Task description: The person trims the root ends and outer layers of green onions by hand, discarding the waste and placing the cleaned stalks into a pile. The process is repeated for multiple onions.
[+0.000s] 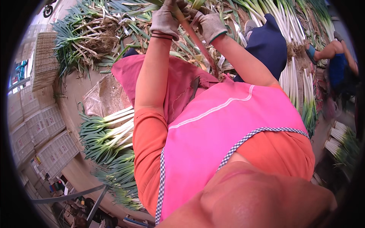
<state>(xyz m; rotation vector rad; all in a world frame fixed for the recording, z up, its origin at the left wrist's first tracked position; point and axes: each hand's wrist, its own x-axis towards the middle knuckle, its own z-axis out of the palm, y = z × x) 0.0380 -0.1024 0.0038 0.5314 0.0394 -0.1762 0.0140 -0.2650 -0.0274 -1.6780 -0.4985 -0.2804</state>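
Both hands wear dirty knit work gloves near the top edge. My left hand (166, 21) grips the upper part of a long green onion stalk (196, 35). That stalk is reddish-brown and slants down to its root end by my apron. Close beside it, my right hand (210, 25) has its fingers curled on a green leaf (198, 3) at the upper stalk; the fingertips are partly hidden. Stripped leaves and husks (185, 48) cover the ground beneath. A maroon cloth (174, 82) lies across my lap.
Untrimmed green onions with roots (94, 37) are heaped at left. Trimmed bundles (114, 134) lie beside my left arm, and white-stalked rows (288, 28) at right. Plastic crates (44, 61) stand at far left, a metal bar (68, 196) below. Another person (336, 59) is at far right.
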